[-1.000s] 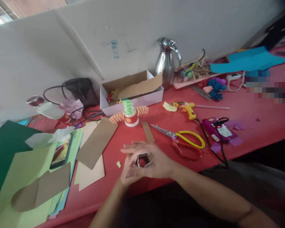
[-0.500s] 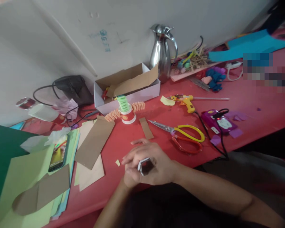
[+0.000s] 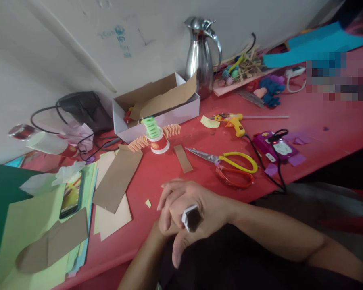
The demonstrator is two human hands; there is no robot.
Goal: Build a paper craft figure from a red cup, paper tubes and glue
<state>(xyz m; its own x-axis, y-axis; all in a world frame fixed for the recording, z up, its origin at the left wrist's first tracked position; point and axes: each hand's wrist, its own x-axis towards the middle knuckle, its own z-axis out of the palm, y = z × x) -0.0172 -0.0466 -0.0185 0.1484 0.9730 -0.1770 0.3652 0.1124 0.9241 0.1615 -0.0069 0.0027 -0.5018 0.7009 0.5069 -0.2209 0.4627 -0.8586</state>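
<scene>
A short folded tube (image 3: 192, 218), white on the outside with a dark brown inner side, pokes end-on out of my right hand (image 3: 184, 203). The fingers of that hand curl round it, while the thumb sticks out downward. My left hand (image 3: 166, 225) lies behind and under the right one, against it. Its fingers are mostly hidden, so their grip does not show. Beyond the hands are a small cardboard strip (image 3: 183, 158) and scissors (image 3: 220, 161) with yellow and red handles. A red paper cup (image 3: 159, 141) stands there with green and orange pleated paper strips attached.
A cardboard box (image 3: 157, 123) and a steel jug (image 3: 199, 60) stand by the wall. To the right are a yellow glue gun (image 3: 234, 123) and a purple power socket (image 3: 274, 149) with cords. Paper sheets (image 3: 24, 225), brown cardboard (image 3: 117, 181) and a phone (image 3: 71, 195) lie left.
My right thumb has swung down away from the tube's end, and the tube has tipped and shifted slightly right. The whole view has moved a little; the things on the table stay put.
</scene>
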